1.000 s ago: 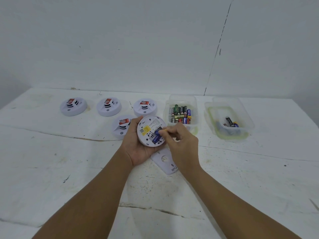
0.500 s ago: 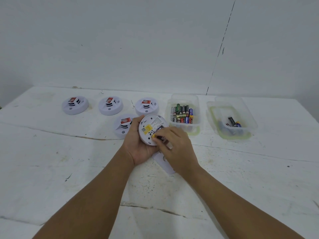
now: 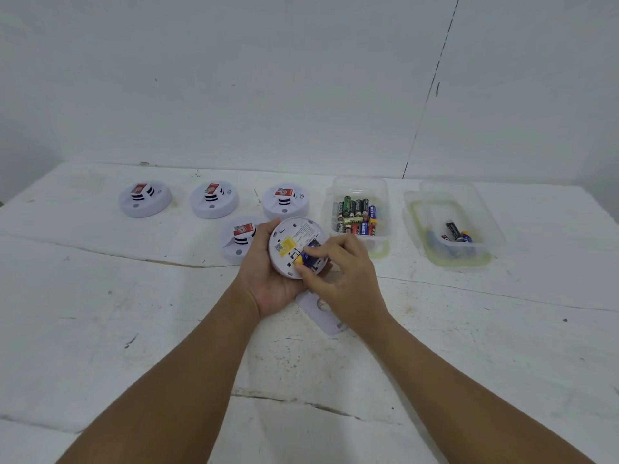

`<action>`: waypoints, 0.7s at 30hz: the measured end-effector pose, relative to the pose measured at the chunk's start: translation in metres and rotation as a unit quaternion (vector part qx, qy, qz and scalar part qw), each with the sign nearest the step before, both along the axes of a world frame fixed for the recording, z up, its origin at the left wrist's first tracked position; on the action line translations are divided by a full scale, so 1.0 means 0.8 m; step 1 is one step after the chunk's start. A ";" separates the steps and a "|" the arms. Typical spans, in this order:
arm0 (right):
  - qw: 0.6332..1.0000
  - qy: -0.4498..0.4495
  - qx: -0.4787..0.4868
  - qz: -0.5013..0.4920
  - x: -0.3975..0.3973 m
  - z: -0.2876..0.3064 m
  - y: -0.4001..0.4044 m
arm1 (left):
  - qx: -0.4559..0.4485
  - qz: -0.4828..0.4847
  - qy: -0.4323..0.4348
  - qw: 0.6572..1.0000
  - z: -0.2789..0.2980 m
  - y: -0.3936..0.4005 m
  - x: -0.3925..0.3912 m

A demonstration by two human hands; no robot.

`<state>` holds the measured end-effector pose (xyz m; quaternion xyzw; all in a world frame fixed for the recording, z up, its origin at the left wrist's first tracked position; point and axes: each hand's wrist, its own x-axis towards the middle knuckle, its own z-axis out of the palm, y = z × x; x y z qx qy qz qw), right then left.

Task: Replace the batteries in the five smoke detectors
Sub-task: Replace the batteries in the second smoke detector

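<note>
My left hand (image 3: 268,283) grips a white round smoke detector (image 3: 291,239) turned back side up, with a yellow label and an open battery bay. My right hand (image 3: 341,276) pinches a blue and yellow battery (image 3: 306,258) lying in that bay, thumb below and forefinger above. Several other white smoke detectors stand face up on the table: one (image 3: 144,198) at far left, one (image 3: 214,199) beside it, one (image 3: 284,199) further right, and one (image 3: 238,237) partly behind my left hand.
A clear tub (image 3: 360,185) full of batteries stands right of the detectors. A second clear tub (image 3: 452,202) with a green-edged lid under it holds a few batteries. A white cover plate (image 3: 323,316) lies on the table (image 3: 100,313) under my right wrist.
My right hand has shifted over the detector's back; its fingers moved from covering the bay to pinching the battery, which now shows. The camera view has drifted a little.
</note>
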<state>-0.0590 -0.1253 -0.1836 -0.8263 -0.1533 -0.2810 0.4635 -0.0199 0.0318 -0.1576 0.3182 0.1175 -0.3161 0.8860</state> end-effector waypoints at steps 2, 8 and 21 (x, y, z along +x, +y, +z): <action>1.000 0.002 0.003 0.002 0.000 -0.002 0.000 | 0.003 0.001 -0.006 1.000 0.000 0.000 0.000; 1.000 0.021 0.000 0.012 0.000 -0.002 -0.001 | -0.008 0.005 -0.018 1.000 0.005 -0.001 -0.003; 0.999 0.027 -0.001 0.025 -0.006 0.002 -0.002 | -0.007 -0.011 -0.004 1.000 0.000 0.000 0.000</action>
